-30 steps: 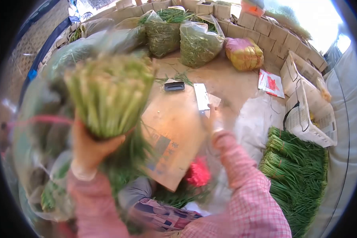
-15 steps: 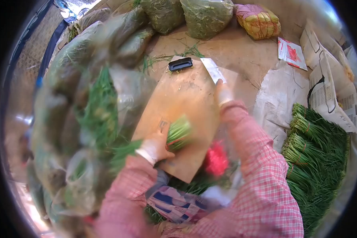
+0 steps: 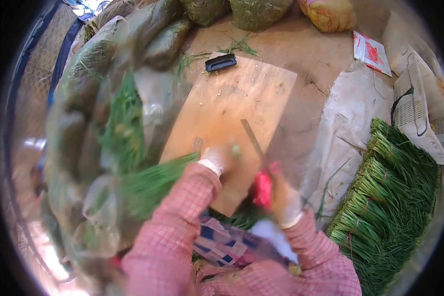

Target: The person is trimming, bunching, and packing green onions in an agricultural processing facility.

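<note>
A wooden board (image 3: 261, 81) lies in front of me, tilted in view. My left hand (image 3: 222, 159), blurred, is closed around a bunch of chives (image 3: 158, 182) over the board. The long green leaves trail off to the left, and the pale stalk end peeks out past my fingers on the right. In my right hand (image 3: 283, 195), at the board's lower right edge, is a cleaver (image 3: 252, 137). Its blade appears nearly edge-on, pointing up over the board. Next to that hand is a bright pink bundle (image 3: 263, 190), too blurred to name.
A black tray-like object (image 3: 220, 62) sits at the board's far end. Tied chive bunches (image 3: 375, 187) are stacked on the right below a white plastic crate (image 3: 414, 106). Filled plastic bags (image 3: 165, 42) line the left and back. A white sack (image 3: 338, 118) lies right of the board.
My right hand has drawn the cleaver back toward me, and the blade has turned from flat to nearly edge-on. My left hand has shifted right and slightly up with the chives.
</note>
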The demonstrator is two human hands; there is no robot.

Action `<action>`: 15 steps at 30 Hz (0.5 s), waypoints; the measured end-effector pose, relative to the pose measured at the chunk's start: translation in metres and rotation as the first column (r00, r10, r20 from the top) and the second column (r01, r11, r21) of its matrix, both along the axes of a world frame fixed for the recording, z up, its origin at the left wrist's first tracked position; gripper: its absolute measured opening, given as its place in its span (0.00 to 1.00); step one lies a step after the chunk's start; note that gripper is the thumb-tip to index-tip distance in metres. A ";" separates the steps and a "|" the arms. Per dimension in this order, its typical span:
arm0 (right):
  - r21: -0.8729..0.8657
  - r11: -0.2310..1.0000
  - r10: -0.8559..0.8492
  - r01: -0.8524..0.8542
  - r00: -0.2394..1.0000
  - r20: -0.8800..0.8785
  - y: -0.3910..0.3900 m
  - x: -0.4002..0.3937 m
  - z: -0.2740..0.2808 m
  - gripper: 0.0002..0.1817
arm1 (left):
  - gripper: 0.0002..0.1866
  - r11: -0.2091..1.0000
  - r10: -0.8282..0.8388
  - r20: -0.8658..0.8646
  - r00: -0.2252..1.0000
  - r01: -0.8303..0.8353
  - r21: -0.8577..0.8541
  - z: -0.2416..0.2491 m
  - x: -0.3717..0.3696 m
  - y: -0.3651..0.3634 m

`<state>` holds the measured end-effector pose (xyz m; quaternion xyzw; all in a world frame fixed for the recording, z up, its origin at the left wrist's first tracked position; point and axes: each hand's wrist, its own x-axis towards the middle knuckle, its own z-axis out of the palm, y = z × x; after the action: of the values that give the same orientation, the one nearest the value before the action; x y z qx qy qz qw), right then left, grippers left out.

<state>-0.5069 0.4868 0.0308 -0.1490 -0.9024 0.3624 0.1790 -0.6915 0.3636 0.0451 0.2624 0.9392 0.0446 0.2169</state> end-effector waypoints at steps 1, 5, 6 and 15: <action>0.013 1.000 0.002 -0.002 1.000 0.027 -0.002 0.003 0.003 0.13 | 0.25 1.000 0.016 -0.009 1.000 -0.016 0.006 0.000 0.001 0.002; 0.006 1.000 0.019 -0.019 1.000 0.007 -0.007 0.009 0.003 0.13 | 0.21 0.999 -0.043 -0.077 0.996 0.045 0.030 -0.009 -0.002 0.002; -0.001 0.999 0.033 -0.033 0.999 0.008 -0.008 0.010 0.002 0.13 | 0.20 0.999 -0.032 -0.080 0.996 0.035 0.040 -0.010 -0.002 0.002; -0.019 0.994 0.110 -0.109 0.975 0.192 -0.011 0.013 -0.004 0.03 | 0.18 1.000 0.018 -0.058 0.998 -0.018 0.005 -0.022 -0.006 0.002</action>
<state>-0.4937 0.4761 0.0271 -0.1343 -0.9209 0.3593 0.0698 -0.6972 0.3658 0.0235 0.2555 0.9473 0.0411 0.1888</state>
